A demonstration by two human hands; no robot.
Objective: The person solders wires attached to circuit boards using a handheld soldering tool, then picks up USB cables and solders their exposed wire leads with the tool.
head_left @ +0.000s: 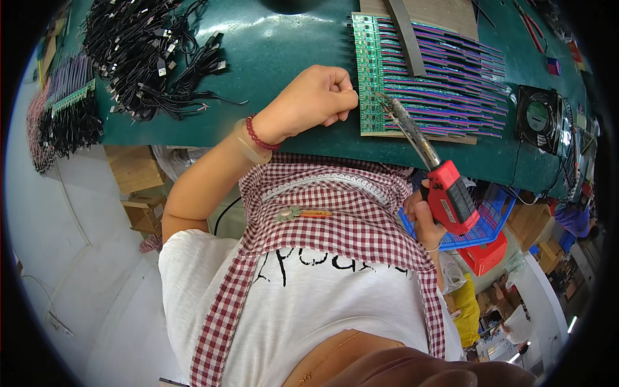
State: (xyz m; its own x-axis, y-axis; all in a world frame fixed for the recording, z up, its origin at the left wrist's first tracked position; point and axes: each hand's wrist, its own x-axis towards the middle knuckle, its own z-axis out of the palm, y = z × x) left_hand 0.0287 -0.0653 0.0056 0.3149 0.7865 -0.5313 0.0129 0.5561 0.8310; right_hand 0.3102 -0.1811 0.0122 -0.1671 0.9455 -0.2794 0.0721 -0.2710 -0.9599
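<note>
My right hand [422, 219] is wrapped round the red and black handle of a soldering gun [422, 145]. Its metal barrel points up and left, and the tip is over the edge of a green circuit board panel [369, 71]; whether it touches cannot be made out. Rows of thin coloured wires [451, 84] run rightward from the panel. Just left of the panel, my left hand [322, 97] is closed with fingers curled and pinched together. What it holds, if anything, is hidden. A grey flat bar [406, 39] lies across the wires.
A heap of black USB cables [148, 58] covers the table's left part. More boards with wires [71, 97] hang over the left end. A small black fan [538, 117] stands at right. A blue basket [493, 216] and a red bin [483, 255] are below the table edge.
</note>
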